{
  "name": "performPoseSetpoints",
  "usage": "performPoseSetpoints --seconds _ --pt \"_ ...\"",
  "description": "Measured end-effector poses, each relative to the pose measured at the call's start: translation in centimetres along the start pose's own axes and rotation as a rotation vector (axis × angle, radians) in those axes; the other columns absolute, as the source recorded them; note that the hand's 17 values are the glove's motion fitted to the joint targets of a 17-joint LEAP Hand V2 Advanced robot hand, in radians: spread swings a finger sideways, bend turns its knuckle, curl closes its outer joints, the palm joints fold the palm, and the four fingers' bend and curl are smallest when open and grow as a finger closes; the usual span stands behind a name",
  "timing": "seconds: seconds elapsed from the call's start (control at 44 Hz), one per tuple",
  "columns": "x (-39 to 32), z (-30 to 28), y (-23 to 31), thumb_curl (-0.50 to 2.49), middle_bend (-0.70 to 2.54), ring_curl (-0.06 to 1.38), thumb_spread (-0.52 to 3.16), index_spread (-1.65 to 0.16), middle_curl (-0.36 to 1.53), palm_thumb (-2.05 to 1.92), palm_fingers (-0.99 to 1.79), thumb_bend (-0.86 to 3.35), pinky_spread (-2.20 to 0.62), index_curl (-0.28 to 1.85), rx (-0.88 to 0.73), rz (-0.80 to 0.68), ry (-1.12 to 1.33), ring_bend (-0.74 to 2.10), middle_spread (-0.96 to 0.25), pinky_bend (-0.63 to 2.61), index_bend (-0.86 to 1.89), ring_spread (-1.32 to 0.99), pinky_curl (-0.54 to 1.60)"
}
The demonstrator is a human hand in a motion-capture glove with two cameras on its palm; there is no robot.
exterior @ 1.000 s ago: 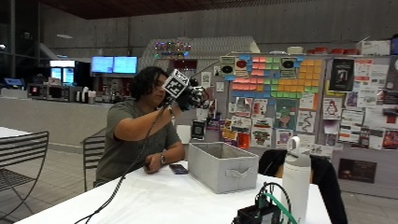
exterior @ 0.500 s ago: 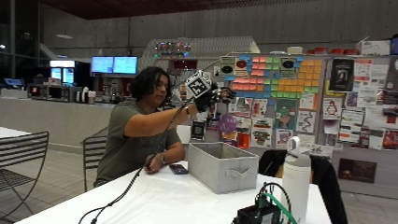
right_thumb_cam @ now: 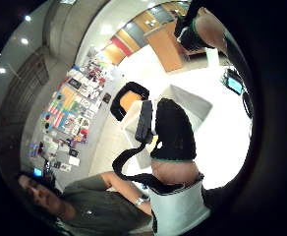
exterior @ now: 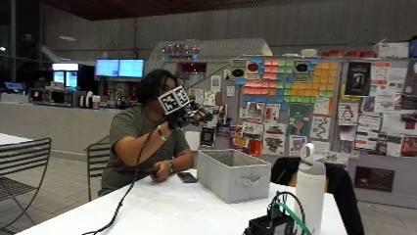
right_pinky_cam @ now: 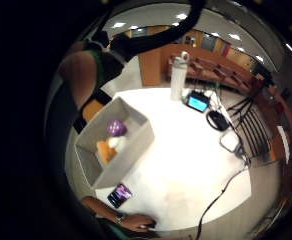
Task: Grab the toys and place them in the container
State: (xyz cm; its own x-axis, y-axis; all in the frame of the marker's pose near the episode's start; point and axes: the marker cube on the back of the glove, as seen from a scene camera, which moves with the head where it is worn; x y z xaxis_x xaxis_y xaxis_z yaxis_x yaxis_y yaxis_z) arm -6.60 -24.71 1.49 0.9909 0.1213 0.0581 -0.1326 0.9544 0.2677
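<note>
Above the grey fabric container (exterior: 234, 180), the gloved right hand (exterior: 190, 115) has dropped lower since a moment ago; fingers' state cannot tell. Purple toy (right_pinky_cam: 117, 128) lies inside; deposit apparently done.

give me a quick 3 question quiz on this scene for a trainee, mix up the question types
1. True or false: the grey container already holds toys.
2. Multiple choice: where is the gloved right hand? A) inside the container B) raised in the air above the table C) flat on the table
3. Fill in: the dark phone lies on the table beside the person's bare ____ hand.

Key:
1. True. The little finger side palm view shows a purple toy, an orange toy and a pale toy inside it.
2. B
3. left
</note>
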Motion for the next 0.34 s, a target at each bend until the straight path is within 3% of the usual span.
performPoseSetpoints --seconds 0.341 --pt "6.7 0.8 10.9 0.44 0.46 0.37 1.49 -0.44 0.57 -0.03 0.13 -0.02 -0.02 0.73 -0.057 0.137 0.061 0.75 -0.14 0.88 0.43 -0.22 0.35"
